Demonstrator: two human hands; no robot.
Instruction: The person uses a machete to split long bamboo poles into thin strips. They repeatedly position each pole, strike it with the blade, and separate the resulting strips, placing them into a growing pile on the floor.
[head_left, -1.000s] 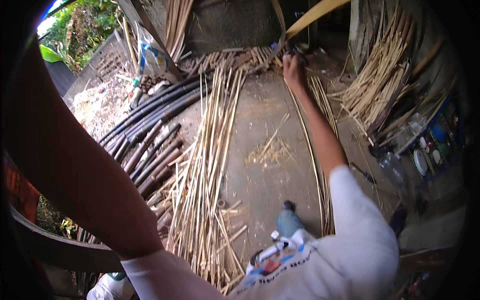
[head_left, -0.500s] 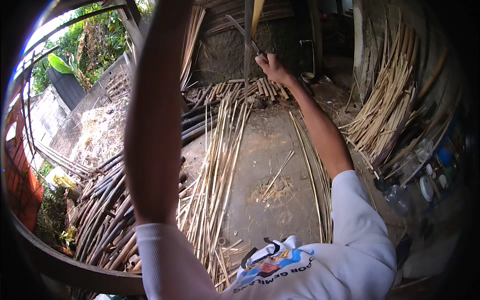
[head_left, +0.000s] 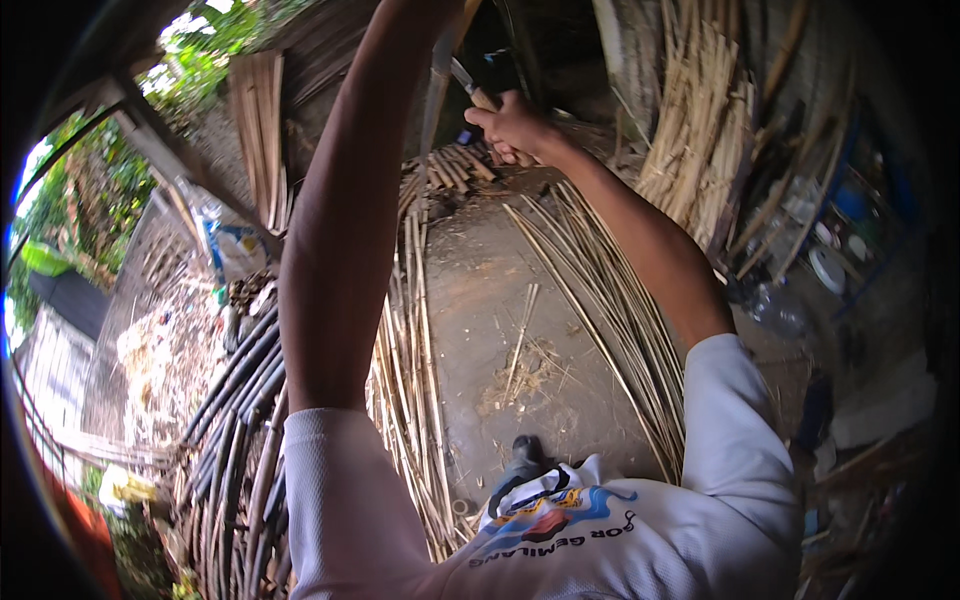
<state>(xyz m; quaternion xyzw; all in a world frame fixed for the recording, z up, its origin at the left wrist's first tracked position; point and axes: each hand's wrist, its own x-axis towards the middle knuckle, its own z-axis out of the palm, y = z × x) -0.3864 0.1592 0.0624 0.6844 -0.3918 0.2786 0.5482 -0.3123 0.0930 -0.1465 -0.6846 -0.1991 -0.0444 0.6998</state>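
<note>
My right hand (head_left: 517, 128), arm stretched forward, is closed around the wooden handle of a long-bladed knife (head_left: 484, 98). Its blade points up and to the left, close to a long upright bamboo strip (head_left: 432, 105); I cannot tell whether they touch. My left forearm (head_left: 345, 190) rises past the top edge, which leaves my left hand out of sight. Beneath the arms, long split bamboo strips lie in a bundle (head_left: 408, 370) on the left and another bundle (head_left: 615, 320) on the right.
Dark bamboo poles (head_left: 235, 430) are heaped at the left. Short bamboo pieces (head_left: 455, 167) lie at the far end of the concrete floor (head_left: 480, 330). Pale strips (head_left: 700, 130) lean on the right wall, near a clear plastic bottle (head_left: 780, 308). Shavings (head_left: 530, 375) litter the middle.
The view has turned, so the surroundings appear shifted. My right hand sits slightly lower and further left in the picture, still gripping the knife. My left arm now leans more to the right.
</note>
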